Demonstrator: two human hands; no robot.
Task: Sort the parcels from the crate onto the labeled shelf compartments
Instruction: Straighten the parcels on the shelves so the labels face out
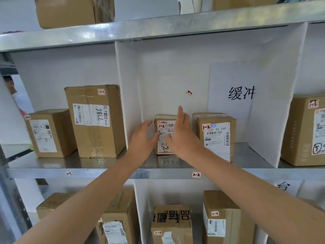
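The small parcel (164, 136) stands between both hands' spread fingers (180, 115), left hand (142, 138) touching its edge.

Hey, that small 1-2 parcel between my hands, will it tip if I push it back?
The small parcel stands upright on a narrow base, so a high push might tip it. Its cardboard looks stiff. The metal shelf looks smooth, so a low push probably slides it.
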